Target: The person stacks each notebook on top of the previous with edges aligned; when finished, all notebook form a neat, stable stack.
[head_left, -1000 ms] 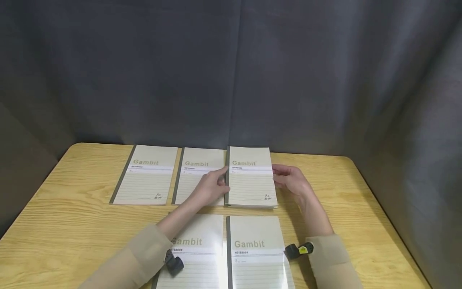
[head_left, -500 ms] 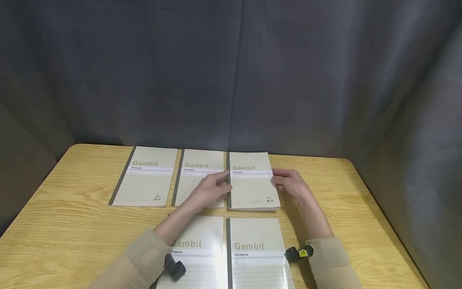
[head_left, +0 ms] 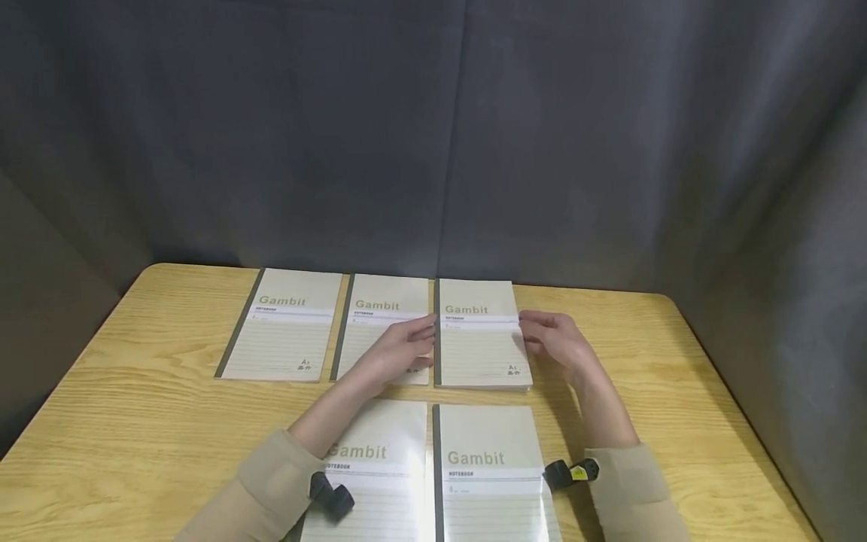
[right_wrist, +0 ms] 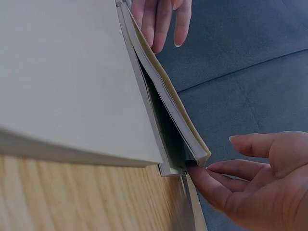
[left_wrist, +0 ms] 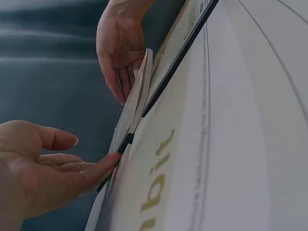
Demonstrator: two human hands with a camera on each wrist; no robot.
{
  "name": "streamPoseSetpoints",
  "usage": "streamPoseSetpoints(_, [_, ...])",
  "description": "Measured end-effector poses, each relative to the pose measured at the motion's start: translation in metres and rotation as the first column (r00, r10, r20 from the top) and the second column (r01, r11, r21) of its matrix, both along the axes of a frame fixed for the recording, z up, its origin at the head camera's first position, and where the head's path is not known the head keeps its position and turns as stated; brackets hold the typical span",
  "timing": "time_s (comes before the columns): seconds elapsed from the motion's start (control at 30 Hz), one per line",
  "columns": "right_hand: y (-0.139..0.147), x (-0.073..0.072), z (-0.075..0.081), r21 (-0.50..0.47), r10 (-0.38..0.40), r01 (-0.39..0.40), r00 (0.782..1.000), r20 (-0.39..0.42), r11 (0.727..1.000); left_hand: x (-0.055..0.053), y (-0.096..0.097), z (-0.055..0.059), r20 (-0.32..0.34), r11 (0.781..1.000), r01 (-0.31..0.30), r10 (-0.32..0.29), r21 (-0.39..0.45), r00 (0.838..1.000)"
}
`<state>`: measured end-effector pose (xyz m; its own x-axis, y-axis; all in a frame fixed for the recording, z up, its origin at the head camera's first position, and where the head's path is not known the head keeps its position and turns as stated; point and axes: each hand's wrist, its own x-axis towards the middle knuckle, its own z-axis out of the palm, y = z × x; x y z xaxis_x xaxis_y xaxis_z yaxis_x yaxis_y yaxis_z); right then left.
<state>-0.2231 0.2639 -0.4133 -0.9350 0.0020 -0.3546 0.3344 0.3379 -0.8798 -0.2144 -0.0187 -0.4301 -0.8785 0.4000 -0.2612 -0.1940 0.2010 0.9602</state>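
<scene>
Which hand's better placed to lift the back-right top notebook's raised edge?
Right, likely: the right hand has a finger at the raised edge of the top notebook; the left hand is at its spine.

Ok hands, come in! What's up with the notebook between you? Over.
Left fingers at the spine. Right fingers under the raised right edge. Notebook face up, nothing on its cover.

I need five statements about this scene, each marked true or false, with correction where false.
1. The right hand is at the right edge of the back-right notebook. True.
2. The left hand touches a front notebook. False: the left hand is at the back-right notebook's spine.
3. The curtain is white. False: the curtain is dark grey.
4. In the right wrist view, a gap shows under the back-right notebook. True.
5. The sleeves are black. False: the sleeves are beige.
</scene>
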Motion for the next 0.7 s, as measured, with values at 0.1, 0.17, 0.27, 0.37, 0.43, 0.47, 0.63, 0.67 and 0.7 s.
streamPoseSetpoints(0.1, [0.0002,0.0008,0.0003,0.005,0.007,-0.007,1.0,-0.011,1.0,0.0009,0.0012,0.001,-0.011,1.0,0.001,-0.001,-0.015,1.0])
streamPoseSetpoints(0.17, [0.0007,0.0011,0.0002,0.006,0.01,-0.01,1.0,-0.019,1.0,0.0016,0.0017,0.0015,-0.021,1.0,0.007,-0.008,-0.025,1.0])
streamPoseSetpoints(0.27, [0.0014,0.0018,0.0008,0.018,0.023,-0.023,0.999,-0.033,1.0,0.0019,0.0019,0.0016,-0.033,1.0,0.02,-0.021,-0.016,0.999])
streamPoseSetpoints(0.37, [0.0013,0.0017,0.0014,0.044,0.039,-0.037,0.998,-0.044,0.998,0.0017,0.0015,0.0019,-0.036,0.999,0.028,-0.029,-0.022,0.999])
streamPoseSetpoints(0.43, [0.001,0.0016,0.0017,0.072,0.051,-0.047,0.997,-0.049,0.996,0.0012,0.0009,0.0017,-0.035,0.999,0.031,-0.032,-0.031,0.999])
streamPoseSetpoints(0.47, [0.0009,0.0016,0.0015,0.085,0.055,-0.051,0.997,-0.049,0.995,0.001,0.0007,0.0017,-0.035,0.999,0.034,-0.035,-0.034,0.999])
streamPoseSetpoints(0.63, [-0.0004,0.0022,0.0006,0.125,0.071,-0.064,0.996,-0.049,0.99,-0.0001,0.0004,0.0007,-0.037,0.998,0.058,-0.059,-0.037,0.998])
streamPoseSetpoints(0.67, [-0.0008,0.0023,0.0005,0.132,0.078,-0.071,0.996,-0.049,0.989,0.0,0.0005,0.0006,-0.036,0.998,0.06,-0.062,-0.036,0.997])
streamPoseSetpoints(0.7, [-0.0012,0.0025,0.0007,0.14,0.084,-0.076,0.995,-0.051,0.987,0.0,0.0006,0.0002,-0.035,0.997,0.062,-0.063,-0.034,0.997])
